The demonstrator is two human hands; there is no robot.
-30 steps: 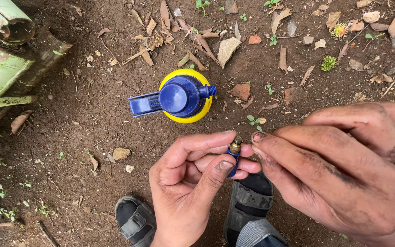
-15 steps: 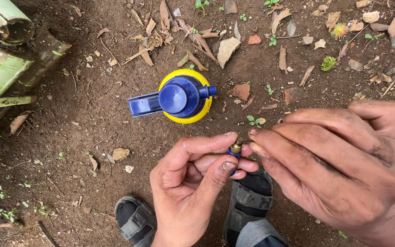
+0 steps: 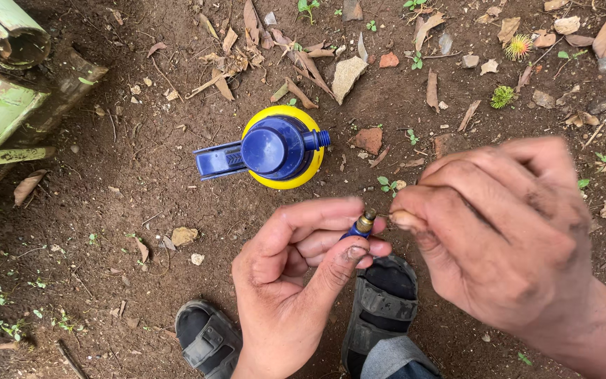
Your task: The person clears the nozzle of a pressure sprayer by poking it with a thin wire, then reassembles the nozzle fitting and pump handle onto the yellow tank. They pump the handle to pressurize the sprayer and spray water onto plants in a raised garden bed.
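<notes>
My left hand (image 3: 296, 281) pinches a small blue nozzle with a brass tip (image 3: 362, 226) between thumb and fingers, tip pointing up. My right hand (image 3: 506, 231) is curled just to the right of it, its thumb and forefinger pinched together next to the brass tip; whether they hold something thin I cannot tell. A yellow spray bottle with a blue pump head and trigger (image 3: 275, 151) stands on the soil just beyond my hands, its front spout bare.
Bare brown soil (image 3: 142, 231) with dry leaves, small stones and weeds lies all around. Cut green bamboo pieces (image 3: 1, 91) lie at the upper left. My two dark sandals (image 3: 380, 309) are at the bottom.
Both hands have shifted slightly right and down in the frame. My right fingertips have drawn a little away from the nozzle's tip. The bottle has not moved.
</notes>
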